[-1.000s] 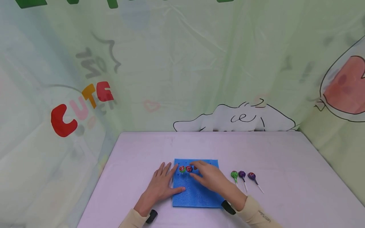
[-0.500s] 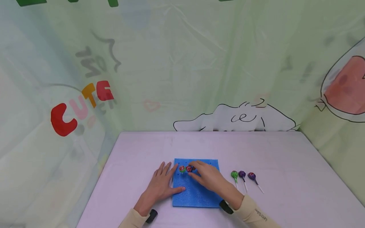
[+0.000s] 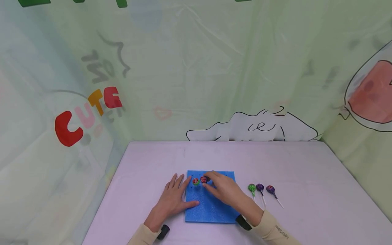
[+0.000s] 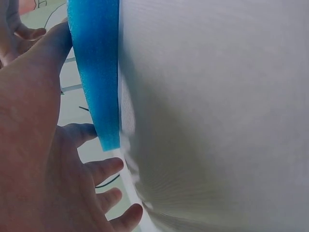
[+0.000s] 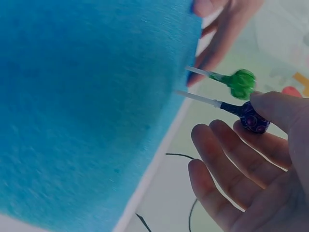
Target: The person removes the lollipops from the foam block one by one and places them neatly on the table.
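A blue foam board (image 3: 211, 211) with small holes lies on the table. Two lollipops stand upright with their sticks in it: a green one (image 5: 242, 84) and a dark purple one (image 5: 254, 119). My right hand (image 3: 228, 190) pinches the purple lollipop's head between thumb and forefinger; its other fingers stay loosely bent, away from the candy. At the board's left edge my left hand (image 3: 173, 197) rests with spread fingers, its thumb lying on the board's top. In the left wrist view the fingers (image 4: 104, 169) are straight beside the foam edge.
To the right of the board lie a green lollipop (image 3: 251, 188) and two purple lollipops, one (image 3: 260, 187) beside it and another (image 3: 271, 189) farther right. The white-covered table (image 3: 162, 156) ends at a printed cloth backdrop (image 3: 196, 85).
The purple lollipop's head has shifted slightly away from me and to the right, with the right hand's fingertips on it. The left hand and the board have stayed in place.
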`<state>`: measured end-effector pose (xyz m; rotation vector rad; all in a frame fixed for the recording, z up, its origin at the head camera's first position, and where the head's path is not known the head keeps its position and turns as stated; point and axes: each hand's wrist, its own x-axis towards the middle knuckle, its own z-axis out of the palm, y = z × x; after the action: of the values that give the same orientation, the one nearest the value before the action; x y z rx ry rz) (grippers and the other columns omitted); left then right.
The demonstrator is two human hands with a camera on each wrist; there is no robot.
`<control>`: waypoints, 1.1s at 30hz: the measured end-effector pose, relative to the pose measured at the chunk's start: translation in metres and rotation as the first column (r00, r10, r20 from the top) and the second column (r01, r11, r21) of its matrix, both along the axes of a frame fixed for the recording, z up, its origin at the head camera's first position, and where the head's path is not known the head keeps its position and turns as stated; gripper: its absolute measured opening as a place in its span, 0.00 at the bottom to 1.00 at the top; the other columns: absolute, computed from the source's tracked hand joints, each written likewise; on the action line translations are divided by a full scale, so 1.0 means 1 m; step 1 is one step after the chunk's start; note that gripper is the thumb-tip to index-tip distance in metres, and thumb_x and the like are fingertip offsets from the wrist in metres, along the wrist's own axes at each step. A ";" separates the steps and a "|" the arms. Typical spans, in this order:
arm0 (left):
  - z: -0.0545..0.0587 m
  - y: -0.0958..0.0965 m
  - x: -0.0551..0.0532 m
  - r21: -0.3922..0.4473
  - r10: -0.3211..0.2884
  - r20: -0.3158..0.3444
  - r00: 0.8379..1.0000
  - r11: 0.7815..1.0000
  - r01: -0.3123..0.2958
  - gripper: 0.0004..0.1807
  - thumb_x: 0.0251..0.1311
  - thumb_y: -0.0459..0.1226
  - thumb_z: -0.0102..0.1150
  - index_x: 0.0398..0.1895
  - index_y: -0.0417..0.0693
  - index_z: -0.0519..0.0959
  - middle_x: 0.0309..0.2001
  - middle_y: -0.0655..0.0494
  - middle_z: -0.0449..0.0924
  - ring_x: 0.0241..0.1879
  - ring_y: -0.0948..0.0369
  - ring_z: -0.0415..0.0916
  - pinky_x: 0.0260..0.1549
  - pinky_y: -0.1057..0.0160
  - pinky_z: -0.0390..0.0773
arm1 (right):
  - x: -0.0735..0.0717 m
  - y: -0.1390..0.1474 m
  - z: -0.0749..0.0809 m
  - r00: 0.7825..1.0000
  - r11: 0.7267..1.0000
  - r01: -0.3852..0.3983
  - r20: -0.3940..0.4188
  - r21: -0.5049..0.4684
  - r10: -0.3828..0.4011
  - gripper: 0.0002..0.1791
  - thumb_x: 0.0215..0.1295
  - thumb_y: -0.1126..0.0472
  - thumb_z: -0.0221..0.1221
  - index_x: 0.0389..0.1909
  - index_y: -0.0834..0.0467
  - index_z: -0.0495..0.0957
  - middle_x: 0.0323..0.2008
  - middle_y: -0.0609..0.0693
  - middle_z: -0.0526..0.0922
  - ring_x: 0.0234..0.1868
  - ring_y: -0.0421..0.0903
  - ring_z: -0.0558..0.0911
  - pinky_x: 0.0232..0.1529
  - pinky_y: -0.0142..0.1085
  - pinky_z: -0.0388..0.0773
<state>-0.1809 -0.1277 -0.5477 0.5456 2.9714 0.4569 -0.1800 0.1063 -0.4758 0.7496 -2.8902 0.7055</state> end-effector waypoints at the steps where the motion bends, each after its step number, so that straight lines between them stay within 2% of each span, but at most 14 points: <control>1: 0.000 0.000 0.000 -0.001 0.000 0.000 1.000 1.000 0.000 0.58 0.51 0.79 0.48 0.81 0.62 0.53 0.79 0.47 0.54 0.80 0.42 0.43 0.72 0.38 0.58 | 0.001 0.000 0.003 1.000 1.000 0.007 0.001 -0.001 -0.007 0.18 0.69 0.51 0.63 0.57 0.52 0.79 0.49 0.48 0.86 0.43 0.45 0.87 0.41 0.39 0.86; 6: 0.000 0.000 0.000 -0.001 0.000 -0.001 1.000 1.000 0.000 0.58 0.51 0.79 0.48 0.81 0.62 0.53 0.79 0.46 0.54 0.80 0.42 0.43 0.72 0.37 0.58 | 0.003 0.003 0.013 1.000 1.000 0.016 -0.008 -0.011 -0.016 0.20 0.68 0.51 0.64 0.57 0.53 0.79 0.48 0.48 0.86 0.41 0.46 0.87 0.38 0.37 0.86; 10: 0.000 0.000 0.000 0.001 -0.001 -0.002 1.000 1.000 0.001 0.57 0.51 0.78 0.49 0.81 0.61 0.53 0.79 0.46 0.54 0.80 0.42 0.43 0.72 0.37 0.58 | 0.003 0.007 0.013 1.000 1.000 0.018 -0.023 -0.007 -0.019 0.20 0.68 0.50 0.64 0.57 0.53 0.79 0.49 0.49 0.86 0.41 0.46 0.88 0.38 0.37 0.86; 17: 0.002 0.001 0.001 0.011 0.000 0.007 1.000 1.000 0.000 0.57 0.51 0.78 0.50 0.81 0.61 0.53 0.79 0.46 0.54 0.80 0.42 0.43 0.72 0.36 0.57 | 0.007 0.015 0.018 0.998 0.998 0.056 0.001 0.021 -0.056 0.19 0.69 0.47 0.63 0.56 0.51 0.80 0.50 0.48 0.86 0.42 0.45 0.87 0.38 0.36 0.85; 26: 0.003 0.002 0.003 0.011 0.006 0.019 1.000 1.000 -0.006 0.57 0.52 0.78 0.49 0.81 0.61 0.52 0.79 0.46 0.54 0.80 0.42 0.43 0.72 0.36 0.57 | 0.011 0.035 0.022 0.996 0.995 0.087 0.004 0.043 -0.087 0.13 0.66 0.49 0.66 0.47 0.50 0.82 0.42 0.46 0.87 0.39 0.44 0.86 0.35 0.34 0.84; 33: 0.004 0.002 0.003 0.024 0.005 0.023 1.000 1.000 -0.005 0.57 0.52 0.76 0.52 0.81 0.60 0.53 0.79 0.46 0.54 0.80 0.42 0.42 0.72 0.37 0.56 | 0.015 0.056 0.025 0.994 0.992 0.101 0.036 0.069 -0.104 0.12 0.64 0.49 0.67 0.44 0.50 0.83 0.39 0.45 0.86 0.39 0.44 0.85 0.33 0.31 0.83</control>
<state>-0.1777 -0.1254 -0.5432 0.5315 2.9499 0.4971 -0.1649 0.1625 -0.4505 0.5946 -2.9763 0.6223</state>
